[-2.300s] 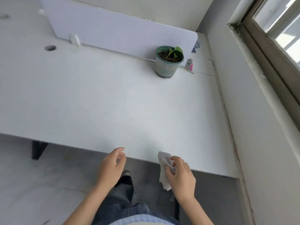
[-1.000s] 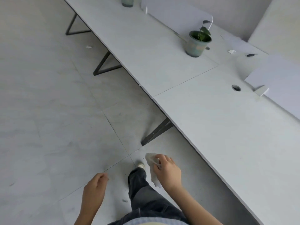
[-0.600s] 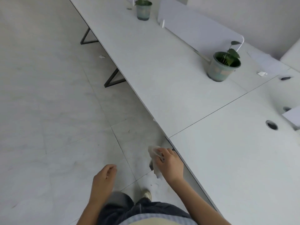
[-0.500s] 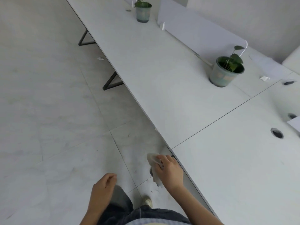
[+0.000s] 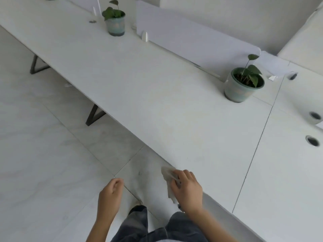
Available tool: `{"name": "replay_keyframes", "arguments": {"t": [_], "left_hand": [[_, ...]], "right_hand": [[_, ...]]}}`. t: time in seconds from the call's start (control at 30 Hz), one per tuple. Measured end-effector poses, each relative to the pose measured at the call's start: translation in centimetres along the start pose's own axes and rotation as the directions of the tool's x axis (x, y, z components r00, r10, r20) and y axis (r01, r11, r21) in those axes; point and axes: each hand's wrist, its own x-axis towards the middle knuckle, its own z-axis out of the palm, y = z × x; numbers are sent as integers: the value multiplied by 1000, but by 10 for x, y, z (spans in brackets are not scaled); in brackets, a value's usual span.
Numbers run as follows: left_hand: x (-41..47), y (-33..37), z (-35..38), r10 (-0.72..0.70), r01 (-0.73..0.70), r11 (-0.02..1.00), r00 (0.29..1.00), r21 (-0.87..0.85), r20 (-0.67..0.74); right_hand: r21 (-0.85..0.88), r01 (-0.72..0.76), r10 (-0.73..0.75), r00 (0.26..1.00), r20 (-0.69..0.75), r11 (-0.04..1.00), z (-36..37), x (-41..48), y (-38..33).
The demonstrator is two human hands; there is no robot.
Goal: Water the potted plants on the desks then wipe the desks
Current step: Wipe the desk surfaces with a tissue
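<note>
Head view, the only one; person stands at the near edge of a long white tabletop (image 5: pixel 157 102), looking down along it.

Right hand (image 5: pixel 187 189) at the tabletop's front edge; its fingers (image 5: pixel 183 174) are clenched round a crumpled white wipe (image 5: pixel 167 172), which pokes out ahead of the knuckles and hangs below them, right at the edge line; whether it lies on the surface or just off it I cannot tell.

Left hand (image 5: pixel 111 194) hangs over the floor (image 5: pixel 43 154); fingers loosely curled, grasping nothing.

Nearer potted plant (image 5: pixel 242 86) stands upright toward the back, just beside the divider panel (image 5: pixel 192 37); farther potted plant (image 5: pixel 115 23) stands well along the same run; a seam (image 5: pixel 258 142) splits this section from the one to the right.

Judgement: wiping stage, with a stroke about to begin on the section left of the seam.

To do it well:
- flatten the wipe under straighter fingers, since a wad cleans only a narrow track;
- work in overlapping passes from the back toward the front edge;
- go round the nearer pot's base, or lift it with the free left hand, rather than nudge it;
- watch the tall leaf stalk while reaching past.
</note>
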Motion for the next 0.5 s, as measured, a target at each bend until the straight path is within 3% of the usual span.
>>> {"name": "replay_keyframes", "arguments": {"t": [0.2,0.5], "left_hand": [[42,2,15,-58,33,992,974,118,217],[118,96,72,266,-336,906,925,258,273]], "right_hand": [[-33,-143,141,988,-55,989,5,20,0],[62,-378,383,901,-206,924,2,87,57]]}}
